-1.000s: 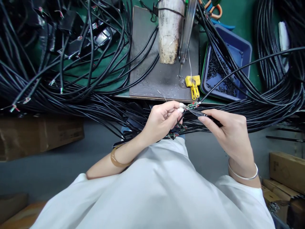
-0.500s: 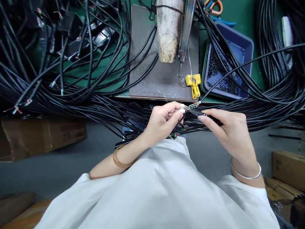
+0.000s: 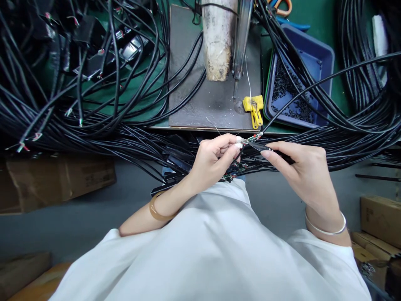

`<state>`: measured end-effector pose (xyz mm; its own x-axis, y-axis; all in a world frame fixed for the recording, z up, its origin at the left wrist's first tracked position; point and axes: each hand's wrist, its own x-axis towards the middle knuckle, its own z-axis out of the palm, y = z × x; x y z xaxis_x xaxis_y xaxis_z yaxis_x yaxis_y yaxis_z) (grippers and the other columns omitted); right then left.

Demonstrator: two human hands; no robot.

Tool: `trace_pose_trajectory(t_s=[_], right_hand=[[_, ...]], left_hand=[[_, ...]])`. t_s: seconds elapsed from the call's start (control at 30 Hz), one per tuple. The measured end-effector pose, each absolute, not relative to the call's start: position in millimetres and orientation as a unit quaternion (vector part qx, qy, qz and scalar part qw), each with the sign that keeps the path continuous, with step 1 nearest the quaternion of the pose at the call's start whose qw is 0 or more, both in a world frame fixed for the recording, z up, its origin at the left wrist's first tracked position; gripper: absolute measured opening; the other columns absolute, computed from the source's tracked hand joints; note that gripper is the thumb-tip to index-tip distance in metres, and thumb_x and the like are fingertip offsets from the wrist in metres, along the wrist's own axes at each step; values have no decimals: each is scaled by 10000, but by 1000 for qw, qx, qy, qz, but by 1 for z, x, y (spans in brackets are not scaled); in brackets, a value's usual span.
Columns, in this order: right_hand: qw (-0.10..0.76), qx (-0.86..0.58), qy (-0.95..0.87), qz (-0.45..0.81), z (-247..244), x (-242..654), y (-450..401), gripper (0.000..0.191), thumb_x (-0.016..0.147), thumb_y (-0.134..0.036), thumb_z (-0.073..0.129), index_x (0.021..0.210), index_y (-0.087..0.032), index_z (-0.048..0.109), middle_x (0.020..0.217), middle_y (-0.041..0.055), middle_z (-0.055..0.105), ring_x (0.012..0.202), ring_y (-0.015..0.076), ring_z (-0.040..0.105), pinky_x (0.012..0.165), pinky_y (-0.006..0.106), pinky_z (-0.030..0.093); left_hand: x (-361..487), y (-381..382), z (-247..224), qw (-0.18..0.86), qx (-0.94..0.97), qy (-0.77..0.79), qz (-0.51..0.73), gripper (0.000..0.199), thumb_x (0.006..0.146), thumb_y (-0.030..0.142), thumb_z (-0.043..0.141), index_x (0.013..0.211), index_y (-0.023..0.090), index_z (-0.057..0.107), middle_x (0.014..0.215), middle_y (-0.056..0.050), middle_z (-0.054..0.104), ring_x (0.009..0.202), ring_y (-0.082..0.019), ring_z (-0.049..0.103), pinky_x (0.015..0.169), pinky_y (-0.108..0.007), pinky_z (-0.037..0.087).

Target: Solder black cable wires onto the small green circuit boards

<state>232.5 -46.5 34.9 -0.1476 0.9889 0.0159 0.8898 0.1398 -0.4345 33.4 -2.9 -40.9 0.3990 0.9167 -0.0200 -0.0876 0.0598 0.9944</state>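
A small green circuit board with red and white wires sits at the end of a black cable, just past the bench's front edge. My left hand pinches the near end of this board, with white coverings on the thumb and a fingertip. Dark tweezers are gripped in my right hand, their tips touching or very close to the board beside my left fingertips. Below my left hand, several more wired boards hang over my lap.
A soldering iron points down over a grey board, near a yellow clip with sponge. A blue tray holds small black pieces. Bundles of black cables run along the bench edge. Cardboard boxes stand below.
My hands, the board and the tweezers keep nearly the same positions relative to one another. The whole view has shifted very slightly.
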Motion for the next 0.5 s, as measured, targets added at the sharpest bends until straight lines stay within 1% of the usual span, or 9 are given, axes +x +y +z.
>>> trace_pose_trajectory(t_s=[0.13,0.23,0.37,0.5], right_hand=[[152,-634,-741,163,33,232,-47,215,967,-394,601,1018,-235,736,905,10,786,760,163,733,703,280,513],[160,-631,-741,165,33,232,-47,220,967,-396,599,1023,-231,734,933,17,788,788,165,740,712,273,518],[159,-630,-742,166,32,232,-47,214,964,-393,605,1021,-231,734,929,16,787,772,161,737,715,272,520],[163,-627,-743,166,30,232,-47,204,961,-395,608,1017,-244,734,942,14,787,790,170,740,721,279,522]], left_hand=[[33,-3,-40,621,556,375,405,191,951,305,600,936,139,693,632,14,634,457,-45,478,464,-160,398],[33,-2,-40,621,560,372,404,189,955,298,594,929,136,689,635,13,633,466,-45,486,462,-156,399],[33,-2,-41,622,562,367,404,167,959,268,583,933,137,683,635,19,624,474,-42,491,464,-149,397],[33,-3,-41,616,569,373,397,181,961,281,580,935,135,685,640,14,630,474,-46,496,458,-153,397]])
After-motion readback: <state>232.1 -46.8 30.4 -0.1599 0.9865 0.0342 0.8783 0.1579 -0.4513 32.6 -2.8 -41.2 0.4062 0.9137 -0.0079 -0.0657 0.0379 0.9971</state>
